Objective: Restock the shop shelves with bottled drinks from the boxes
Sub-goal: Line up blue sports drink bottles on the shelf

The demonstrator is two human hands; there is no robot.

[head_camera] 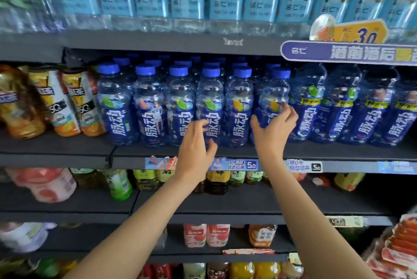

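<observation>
- Two bare forearms reach up from the bottom of the view toward the middle shelf (225, 151).
- Left hand (195, 143) hovers in front of a blue-capped bottle (211, 107) in the front row; its fingers are loosely spread and hold nothing.
- Right hand (274, 128) has its fingers and thumb parted around the sixth bottle (274, 98) in that row, touching or nearly touching its label; a firm grip cannot be confirmed.
- That bottle stands at the right end of the loose row, just beside shrink-wrapped packs (343, 105) of the same drink.
- As a judgement, this shelf section looks nearly filled: several rows of blue caps run to the back.
- No boxes are in view, so what stock remains cannot be told.
- Lower shelves (225, 214) show gaps between their drinks, which may still need stocking.
</observation>
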